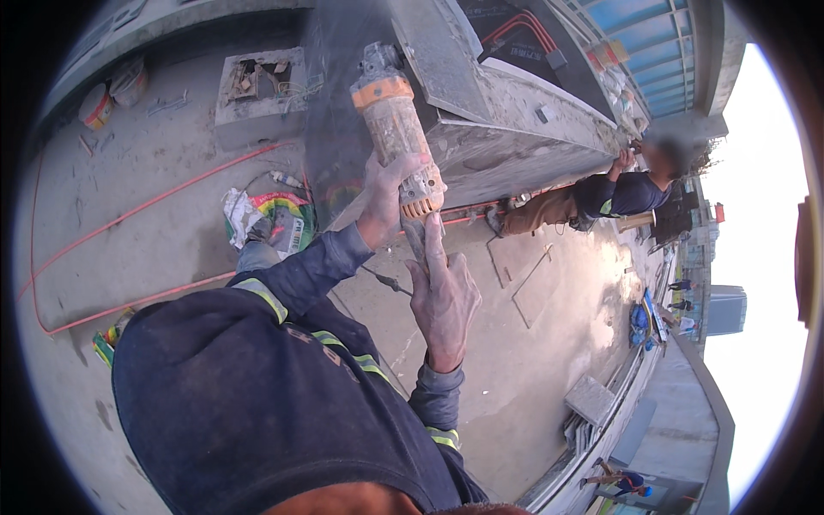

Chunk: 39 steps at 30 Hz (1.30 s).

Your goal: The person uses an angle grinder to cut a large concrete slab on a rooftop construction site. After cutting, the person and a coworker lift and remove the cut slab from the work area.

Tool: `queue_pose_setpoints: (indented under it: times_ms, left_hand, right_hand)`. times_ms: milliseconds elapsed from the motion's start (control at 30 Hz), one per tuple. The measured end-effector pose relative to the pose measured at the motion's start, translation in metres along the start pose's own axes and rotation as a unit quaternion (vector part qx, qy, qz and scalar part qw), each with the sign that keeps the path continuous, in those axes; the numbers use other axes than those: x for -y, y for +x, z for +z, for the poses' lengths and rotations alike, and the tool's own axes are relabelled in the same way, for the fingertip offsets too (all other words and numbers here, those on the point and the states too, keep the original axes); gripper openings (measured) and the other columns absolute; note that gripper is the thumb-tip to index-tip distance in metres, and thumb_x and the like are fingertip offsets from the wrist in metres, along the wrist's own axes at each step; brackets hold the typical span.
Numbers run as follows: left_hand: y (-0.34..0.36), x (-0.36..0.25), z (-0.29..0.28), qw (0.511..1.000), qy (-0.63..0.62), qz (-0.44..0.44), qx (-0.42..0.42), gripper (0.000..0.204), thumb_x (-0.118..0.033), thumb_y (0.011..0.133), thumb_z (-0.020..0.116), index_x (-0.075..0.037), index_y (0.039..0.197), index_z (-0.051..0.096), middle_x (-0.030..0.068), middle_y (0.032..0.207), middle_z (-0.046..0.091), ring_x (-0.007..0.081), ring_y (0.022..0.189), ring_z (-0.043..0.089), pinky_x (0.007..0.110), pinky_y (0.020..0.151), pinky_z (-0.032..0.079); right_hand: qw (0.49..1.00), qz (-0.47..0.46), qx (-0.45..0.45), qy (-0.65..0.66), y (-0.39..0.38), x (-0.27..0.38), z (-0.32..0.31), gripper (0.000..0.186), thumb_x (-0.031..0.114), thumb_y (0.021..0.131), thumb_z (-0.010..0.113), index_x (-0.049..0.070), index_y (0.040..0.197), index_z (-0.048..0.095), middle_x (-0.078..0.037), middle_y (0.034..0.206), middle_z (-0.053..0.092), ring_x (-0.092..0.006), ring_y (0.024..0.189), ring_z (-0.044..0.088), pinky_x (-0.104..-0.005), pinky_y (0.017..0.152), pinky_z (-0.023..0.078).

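A dusty angle grinder (397,129) with an orange collar is held up against the corner of a grey stone-like slab structure (515,146). My left hand (384,193) is wrapped around the grinder's body. Below it, my right hand (446,300) grips the narrow tail end, its index finger stretched up along the vented rear housing. A dark cord (388,281) shows beside my right hand. The grinder's head is close to the slab face, and its disc cannot be made out in the dust haze.
A red hose (154,215) loops over the concrete floor at left, near a colourful sack (287,225). Two buckets (96,107) stand farther back by a square block (262,94). A co-worker (622,196) stands at the slab's far end. Stacked panels (588,402) lie at lower right.
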<state>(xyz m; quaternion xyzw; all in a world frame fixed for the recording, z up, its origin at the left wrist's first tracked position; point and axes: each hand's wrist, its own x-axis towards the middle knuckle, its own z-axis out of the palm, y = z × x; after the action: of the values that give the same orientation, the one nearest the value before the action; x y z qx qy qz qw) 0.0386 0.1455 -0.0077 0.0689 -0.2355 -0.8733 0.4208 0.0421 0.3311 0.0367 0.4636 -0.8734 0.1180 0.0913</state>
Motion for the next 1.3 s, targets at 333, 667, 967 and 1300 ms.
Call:
queue_pose_setpoints:
  times_ms: [333, 667, 967, 1300]
  left_hand:
    - [-0.002, 0.006, -0.004, 1.0, -0.007, -0.004, 0.001, 0.032, -0.021, 0.094, 0.071, 0.004, 0.112, 0.063, 0.0156, 0.088, 0.072, 0.0276, 0.073, 0.077, 0.04, 0.065, 0.067]
    - [-0.007, 0.005, 0.0, 1.0, 0.003, -0.01, 0.008, 0.035, -0.022, 0.096, 0.07, 0.005, 0.116, 0.062, 0.0164, 0.091, 0.072, 0.0277, 0.075, 0.077, 0.041, 0.068, 0.068]
    - [-0.01, 0.01, -0.001, 1.0, 0.005, -0.009, 0.0, 0.037, -0.022, 0.096, 0.069, 0.007, 0.118, 0.061, 0.0168, 0.092, 0.072, 0.0292, 0.075, 0.078, 0.041, 0.066, 0.068]
    - [-0.017, 0.006, 0.003, 0.999, 0.05, 0.003, 0.003, 0.037, -0.025, 0.096, 0.068, 0.008, 0.111, 0.063, 0.018, 0.091, 0.073, 0.0304, 0.077, 0.079, 0.041, 0.067, 0.068]
  right_hand:
    - [1.0, 0.0, -0.008, 0.0, -0.004, -0.002, -0.002, 0.095, 0.021, 0.086, 0.088, 0.031, 0.169, 0.045, -0.007, 0.084, 0.057, -0.0244, 0.071, 0.061, -0.0425, 0.065, 0.051]
    - [1.0, -0.005, -0.01, -0.011, -0.006, -0.005, -0.005, 0.095, 0.021, 0.085, 0.088, 0.031, 0.169, 0.045, -0.006, 0.083, 0.055, -0.0252, 0.068, 0.059, -0.0427, 0.064, 0.05]
    - [1.0, -0.007, -0.011, -0.008, -0.009, -0.009, -0.004, 0.094, 0.024, 0.085, 0.088, 0.03, 0.169, 0.046, -0.007, 0.082, 0.056, -0.0252, 0.068, 0.059, -0.0427, 0.063, 0.05]
    - [1.0, -0.006, -0.008, 0.008, -0.012, -0.012, -0.006, 0.091, 0.027, 0.087, 0.087, 0.029, 0.168, 0.047, -0.007, 0.082, 0.057, -0.0251, 0.069, 0.059, -0.0425, 0.064, 0.05]
